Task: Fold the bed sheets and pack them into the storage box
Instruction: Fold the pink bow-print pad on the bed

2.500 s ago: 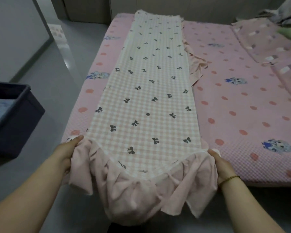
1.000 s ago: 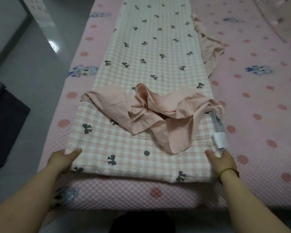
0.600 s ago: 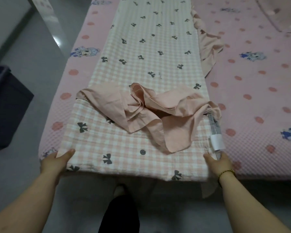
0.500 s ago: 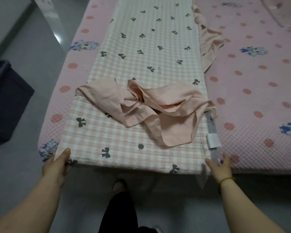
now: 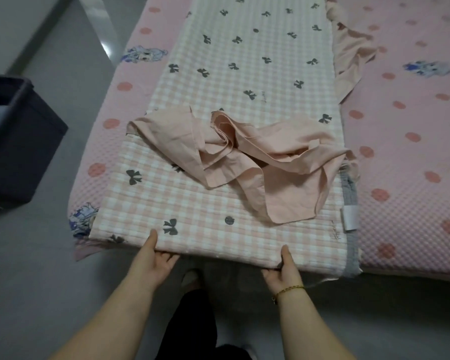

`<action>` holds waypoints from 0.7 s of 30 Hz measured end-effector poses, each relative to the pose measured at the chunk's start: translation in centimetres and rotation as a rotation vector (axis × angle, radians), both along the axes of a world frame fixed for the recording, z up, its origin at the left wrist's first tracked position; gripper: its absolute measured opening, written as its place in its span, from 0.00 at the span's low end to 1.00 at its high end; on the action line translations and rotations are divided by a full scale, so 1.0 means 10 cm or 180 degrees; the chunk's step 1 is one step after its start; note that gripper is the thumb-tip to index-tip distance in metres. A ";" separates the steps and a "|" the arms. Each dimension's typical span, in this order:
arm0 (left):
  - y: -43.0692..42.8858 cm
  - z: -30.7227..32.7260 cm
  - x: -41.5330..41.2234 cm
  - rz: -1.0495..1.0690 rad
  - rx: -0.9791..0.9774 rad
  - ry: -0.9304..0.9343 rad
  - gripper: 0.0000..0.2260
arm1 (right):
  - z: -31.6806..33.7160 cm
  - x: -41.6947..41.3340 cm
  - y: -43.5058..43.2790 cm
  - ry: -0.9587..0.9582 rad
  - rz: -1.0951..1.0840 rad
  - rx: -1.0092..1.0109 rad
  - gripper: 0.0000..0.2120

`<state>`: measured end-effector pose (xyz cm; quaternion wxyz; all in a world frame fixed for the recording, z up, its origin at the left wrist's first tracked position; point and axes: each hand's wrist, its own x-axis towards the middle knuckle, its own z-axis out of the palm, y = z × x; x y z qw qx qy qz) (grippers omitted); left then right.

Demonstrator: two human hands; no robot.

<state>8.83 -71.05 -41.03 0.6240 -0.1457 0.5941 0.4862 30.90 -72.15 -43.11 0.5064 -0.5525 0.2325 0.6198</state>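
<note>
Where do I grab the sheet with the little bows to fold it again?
Take the checked sheet by its near folded edge, from the near side. That edge lies straight at the rim of the bed, so fingers slip under with thumbs on top, as the left hand and right hand pinch it now. The pink ruffle is loose and floppy.

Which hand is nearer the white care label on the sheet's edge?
Right. The right hand pinches the sheet at its near edge, down-left of the label; the left hand pinches that edge farther left.
</note>
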 end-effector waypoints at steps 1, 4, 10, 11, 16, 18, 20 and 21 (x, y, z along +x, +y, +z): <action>-0.01 0.02 -0.02 -0.0031 0.0009 -0.0005 0.13 | 0.04 -0.02 -0.02 -0.0039 -0.0035 0.0005 0.10; 0.00 0.14 -0.03 -0.0002 0.0077 0.0086 0.08 | 0.16 -0.01 -0.08 -0.0128 0.0015 0.0208 0.17; -0.17 0.67 0.04 0.0040 0.0517 0.0487 0.12 | 0.77 0.20 -0.27 -0.0752 0.0608 0.0790 0.20; -0.23 0.75 0.05 0.0050 0.0580 0.0456 0.09 | 0.86 0.25 -0.33 -0.0834 0.0671 0.0820 0.20; -0.71 1.18 0.17 -0.0063 0.0914 0.0531 0.18 | 1.44 0.39 -0.80 -0.1277 0.0930 0.0956 0.33; -0.84 1.20 0.18 -0.0145 0.0914 0.0595 0.17 | 1.50 0.40 -0.92 -0.1560 0.1003 0.0979 0.42; -0.91 1.28 0.21 -0.0142 0.0939 0.0639 0.14 | 1.61 0.43 -1.01 -0.1826 0.1106 0.1110 0.46; -0.91 1.32 0.23 -0.0137 0.0941 0.0703 0.13 | 1.66 0.44 -1.00 -0.1883 0.1190 0.1157 0.40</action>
